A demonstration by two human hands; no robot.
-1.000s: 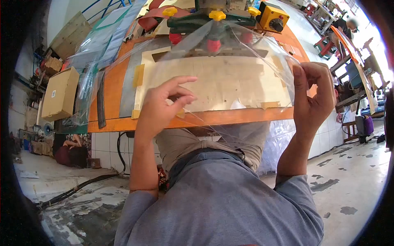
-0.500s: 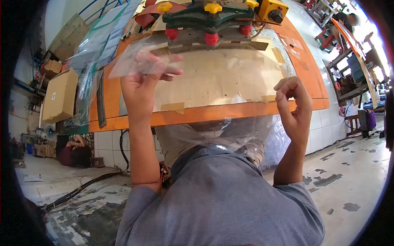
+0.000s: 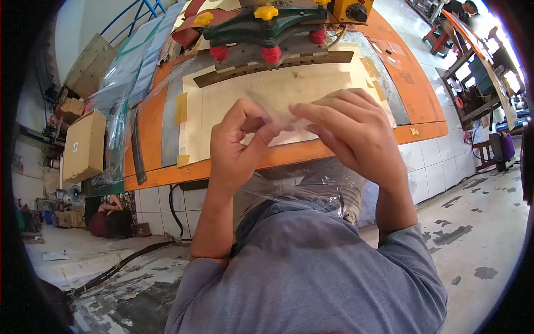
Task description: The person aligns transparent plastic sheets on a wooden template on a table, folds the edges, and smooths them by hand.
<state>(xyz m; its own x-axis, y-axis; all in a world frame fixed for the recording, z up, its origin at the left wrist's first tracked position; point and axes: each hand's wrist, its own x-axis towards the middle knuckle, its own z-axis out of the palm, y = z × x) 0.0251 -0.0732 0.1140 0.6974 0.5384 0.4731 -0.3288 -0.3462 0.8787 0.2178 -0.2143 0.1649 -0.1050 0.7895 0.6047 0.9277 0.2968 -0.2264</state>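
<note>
A person in a grey short-sleeved shirt (image 3: pixel 311 261) sits at a workbench, loose, crinkled clear plastic film (image 3: pixel 328 183) across the lap. Before the chest, the left hand (image 3: pixel 239 139) has its fingers curled and its thumb and forefinger apparently pinched on a small, thin, see-through plastic piece (image 3: pixel 260 101), blurred between the hands. The right hand (image 3: pixel 359 131) reaches in with fingers bent; whether its fingertips grip the piece cannot be told. Work on the piece looks under way but unfinished: it is up in the hands, neither laid down nor set aside. Beneath lies the orange tabletop (image 3: pixel 423 106), where a flat cream board (image 3: pixel 222 106) is already fixed with tan tape (image 3: pixel 181 107). Beyond stand a long dark metal bar (image 3: pixel 222 74), a green cast-metal frame (image 3: pixel 239 33) with red and yellow knobs, and a boxy yellow control unit (image 3: pixel 353 11); far right, another person (image 3: pixel 460 11) sits
</note>
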